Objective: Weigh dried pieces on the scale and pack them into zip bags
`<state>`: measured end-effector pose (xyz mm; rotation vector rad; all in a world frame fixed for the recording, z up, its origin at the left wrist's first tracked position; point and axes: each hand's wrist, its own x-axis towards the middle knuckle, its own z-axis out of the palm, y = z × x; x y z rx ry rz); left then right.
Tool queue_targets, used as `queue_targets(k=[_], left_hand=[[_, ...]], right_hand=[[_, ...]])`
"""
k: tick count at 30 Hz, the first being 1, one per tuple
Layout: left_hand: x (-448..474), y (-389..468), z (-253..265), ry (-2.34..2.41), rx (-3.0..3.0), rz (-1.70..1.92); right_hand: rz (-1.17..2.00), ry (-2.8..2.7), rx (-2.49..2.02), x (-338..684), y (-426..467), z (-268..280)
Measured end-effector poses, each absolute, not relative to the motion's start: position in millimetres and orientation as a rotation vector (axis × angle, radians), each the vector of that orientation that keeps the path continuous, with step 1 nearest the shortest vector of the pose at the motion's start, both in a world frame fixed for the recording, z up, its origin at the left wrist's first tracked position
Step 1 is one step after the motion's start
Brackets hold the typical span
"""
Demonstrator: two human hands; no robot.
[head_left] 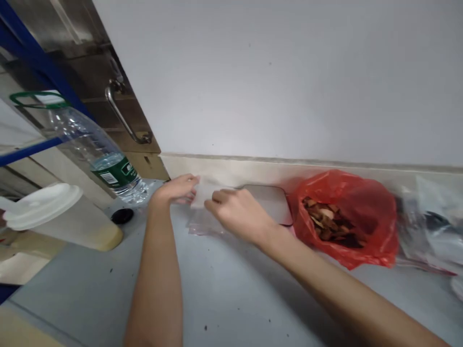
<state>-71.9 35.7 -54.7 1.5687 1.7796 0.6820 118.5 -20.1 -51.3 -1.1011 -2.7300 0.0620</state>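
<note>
Small clear plastic bags (204,227) lie near the wall on the grey tabletop. My left hand (178,189) pinches the left edge of a translucent plastic bag (202,193), thumb on top. My right hand (233,207) is closed, knuckles up, its fingertips gripping the right side of the same bag. Right behind my right hand is a flat silver plate (269,201) with rounded corners and a dark rim, partly hidden by the hand. Beside it stands an open red plastic bag (376,217) holding dried brown slices (325,221).
At the left are a large water bottle (112,166) with a green label, a white-lidded jug (65,219) with yellowish contents and a black cap (122,215). Clear packets (430,226) lie far right. A white wall (289,86) rises behind.
</note>
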Motion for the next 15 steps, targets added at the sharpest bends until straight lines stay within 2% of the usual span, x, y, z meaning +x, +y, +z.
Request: queue_targets(k=[3, 10, 15], left_hand=[[-77, 34, -64, 1.787, 1.49, 0.419], [-64, 51, -82, 1.79, 1.737, 0.175], [-41, 53, -83, 1.624, 1.921, 0.019]], right_hand=[[0.147, -3.011, -1.043, 98, -24, -70], [0.228, -3.019, -1.129, 98, -27, -93], [0.211, -3.008, -1.152, 102, -36, -96]])
